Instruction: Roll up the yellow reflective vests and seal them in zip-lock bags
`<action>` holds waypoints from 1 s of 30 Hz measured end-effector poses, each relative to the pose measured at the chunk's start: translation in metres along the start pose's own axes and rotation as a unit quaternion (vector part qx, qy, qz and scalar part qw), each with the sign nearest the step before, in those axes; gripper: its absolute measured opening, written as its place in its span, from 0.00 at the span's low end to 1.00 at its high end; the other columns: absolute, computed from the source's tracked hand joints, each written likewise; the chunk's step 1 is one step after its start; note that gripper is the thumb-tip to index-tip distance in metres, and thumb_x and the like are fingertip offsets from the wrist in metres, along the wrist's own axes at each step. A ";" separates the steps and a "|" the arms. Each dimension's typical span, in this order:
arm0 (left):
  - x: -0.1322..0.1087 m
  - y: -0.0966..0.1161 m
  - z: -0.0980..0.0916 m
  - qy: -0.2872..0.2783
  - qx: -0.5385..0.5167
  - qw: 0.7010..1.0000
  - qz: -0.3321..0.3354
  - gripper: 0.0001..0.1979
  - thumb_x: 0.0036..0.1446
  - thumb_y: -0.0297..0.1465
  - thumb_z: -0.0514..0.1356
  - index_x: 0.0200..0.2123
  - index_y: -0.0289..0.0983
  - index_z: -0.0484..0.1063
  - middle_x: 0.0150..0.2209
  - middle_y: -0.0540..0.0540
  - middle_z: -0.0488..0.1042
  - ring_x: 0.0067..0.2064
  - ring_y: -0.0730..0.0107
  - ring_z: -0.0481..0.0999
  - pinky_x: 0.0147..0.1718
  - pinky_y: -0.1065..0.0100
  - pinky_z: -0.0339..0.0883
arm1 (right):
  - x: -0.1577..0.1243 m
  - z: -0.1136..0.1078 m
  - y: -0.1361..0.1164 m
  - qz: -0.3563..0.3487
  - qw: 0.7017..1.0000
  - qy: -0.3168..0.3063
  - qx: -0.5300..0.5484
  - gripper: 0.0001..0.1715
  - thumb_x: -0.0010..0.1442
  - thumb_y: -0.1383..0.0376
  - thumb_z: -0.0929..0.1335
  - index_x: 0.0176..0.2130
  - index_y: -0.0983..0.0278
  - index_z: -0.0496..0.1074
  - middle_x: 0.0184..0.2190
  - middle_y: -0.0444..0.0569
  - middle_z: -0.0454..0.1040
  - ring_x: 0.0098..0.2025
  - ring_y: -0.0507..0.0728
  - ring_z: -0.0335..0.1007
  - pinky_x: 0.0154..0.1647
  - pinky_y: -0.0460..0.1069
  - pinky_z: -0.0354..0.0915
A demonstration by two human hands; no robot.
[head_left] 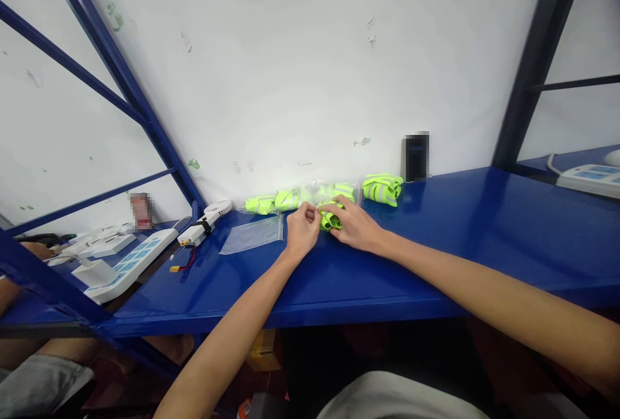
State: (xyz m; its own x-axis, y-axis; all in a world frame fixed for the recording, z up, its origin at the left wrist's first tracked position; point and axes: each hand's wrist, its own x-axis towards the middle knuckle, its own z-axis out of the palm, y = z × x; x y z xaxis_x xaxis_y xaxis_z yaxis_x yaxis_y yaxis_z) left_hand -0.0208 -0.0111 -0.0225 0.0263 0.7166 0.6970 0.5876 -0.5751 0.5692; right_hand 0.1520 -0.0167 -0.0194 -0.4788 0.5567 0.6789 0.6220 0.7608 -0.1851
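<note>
A rolled bundle of neon-yellow reflective strapping (pixel 331 220) rests on the blue table between my hands. My right hand (pixel 356 224) curls over its right side, fingers wrapped around it. My left hand (pixel 303 228) is closed in a pinch at the bundle's left edge; what its fingertips hold is too small to make out. Just left of that hand lies a flat clear plastic bag (pixel 254 235). Behind my hands are more neon-yellow bundles (pixel 290 198) in clear plastic. Another folded neon bundle (pixel 382 188) sits to the right, apart from my hands.
A white handheld fan (pixel 219 207) and a white battery pack with wires (pixel 192 233) lie at the left. A dark blurred device (pixel 416 157) leans on the wall. Beyond the blue frame post (pixel 145 109) are a power strip (pixel 133 266) and another person's arm (pixel 10 290).
</note>
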 end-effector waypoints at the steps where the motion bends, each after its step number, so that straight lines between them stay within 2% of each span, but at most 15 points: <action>1: 0.001 -0.001 -0.001 -0.007 -0.009 1.000 0.005 0.08 0.58 0.35 0.56 0.31 0.37 0.70 0.23 0.51 0.71 0.24 0.74 0.72 0.28 0.72 0.65 | 0.001 -0.001 0.001 -0.001 1.000 0.005 0.005 0.31 0.51 0.74 0.69 0.54 0.61 0.67 0.47 0.55 0.63 0.45 0.62 0.67 0.45 0.56 0.68; 6: 0.011 -0.012 -0.009 -0.116 -0.112 0.987 -0.018 0.12 0.57 0.39 0.59 0.35 0.35 0.71 0.29 0.47 0.75 0.30 0.71 0.75 0.31 0.71 0.69 | 0.004 -0.008 0.014 -0.004 0.999 0.014 0.042 0.29 0.50 0.72 0.69 0.52 0.61 0.68 0.45 0.53 0.66 0.43 0.60 0.69 0.46 0.55 0.66; 9: 0.011 -0.015 -0.011 -0.148 -0.105 0.984 0.000 0.13 0.58 0.37 0.58 0.42 0.35 0.70 0.32 0.46 0.75 0.32 0.71 0.75 0.32 0.72 0.68 | 0.005 -0.013 0.020 0.004 0.998 0.013 0.061 0.27 0.48 0.72 0.70 0.49 0.62 0.70 0.42 0.51 0.69 0.42 0.61 0.69 0.46 0.55 0.65; 11: 0.007 -0.015 -0.010 -0.138 -0.054 0.988 0.043 0.14 0.58 0.32 0.56 0.47 0.37 0.68 0.34 0.47 0.74 0.32 0.73 0.73 0.33 0.72 0.67 | 0.006 -0.014 0.019 0.006 0.997 0.015 0.074 0.25 0.48 0.72 0.69 0.48 0.62 0.71 0.40 0.50 0.70 0.42 0.61 0.70 0.46 0.54 0.65; 14: 0.001 -0.014 -0.005 -0.095 0.047 0.990 0.097 0.18 0.54 0.25 0.54 0.49 0.38 0.65 0.34 0.49 0.71 0.31 0.72 0.70 0.35 0.70 0.65 | 0.006 -0.011 0.013 0.013 0.996 0.030 0.089 0.26 0.47 0.73 0.69 0.48 0.63 0.70 0.41 0.51 0.70 0.43 0.61 0.69 0.47 0.55 0.65; 18: -0.004 -0.013 0.001 -0.050 0.117 0.986 0.103 0.19 0.52 0.21 0.52 0.48 0.39 0.63 0.33 0.48 0.70 0.33 0.69 0.70 0.37 0.68 0.64 | 0.004 -0.004 0.005 0.015 0.994 0.051 0.093 0.27 0.47 0.70 0.71 0.48 0.62 0.69 0.41 0.51 0.69 0.43 0.62 0.69 0.47 0.56 0.65; 22: -0.004 -0.012 0.002 -0.032 0.112 0.990 0.085 0.18 0.50 0.21 0.53 0.46 0.40 0.64 0.29 0.51 0.68 0.31 0.68 0.71 0.36 0.69 0.64 | 0.004 -0.002 0.003 -0.009 0.993 0.054 0.106 0.22 0.53 0.63 0.72 0.48 0.62 0.69 0.42 0.52 0.70 0.45 0.62 0.69 0.48 0.56 0.65; 25: -0.002 -0.009 0.001 -0.030 0.067 0.994 0.081 0.16 0.51 0.22 0.54 0.45 0.40 0.64 0.28 0.52 0.67 0.30 0.70 0.70 0.34 0.70 0.65 | 0.005 -0.002 0.003 -0.006 0.992 0.064 0.105 0.17 0.57 0.66 0.69 0.48 0.62 0.69 0.41 0.52 0.70 0.45 0.61 0.69 0.47 0.55 0.65; 30: -0.001 -0.004 0.001 -0.038 0.003 0.995 0.092 0.20 0.52 0.23 0.56 0.49 0.40 0.61 0.29 0.54 0.67 0.29 0.75 0.71 0.31 0.74 0.67 | 0.007 0.001 0.006 0.006 0.994 0.075 0.079 0.18 0.59 0.66 0.67 0.50 0.61 0.68 0.43 0.52 0.68 0.45 0.61 0.69 0.47 0.54 0.66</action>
State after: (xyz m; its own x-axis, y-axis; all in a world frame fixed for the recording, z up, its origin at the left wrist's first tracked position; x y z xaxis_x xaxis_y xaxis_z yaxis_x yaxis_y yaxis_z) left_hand -0.0226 -0.0091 -0.0255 0.1958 0.6271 0.7539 0.5711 -0.6979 0.4322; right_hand 0.1521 -0.0078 -0.0164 -0.3662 0.5190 0.7723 0.5171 0.8035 -0.2948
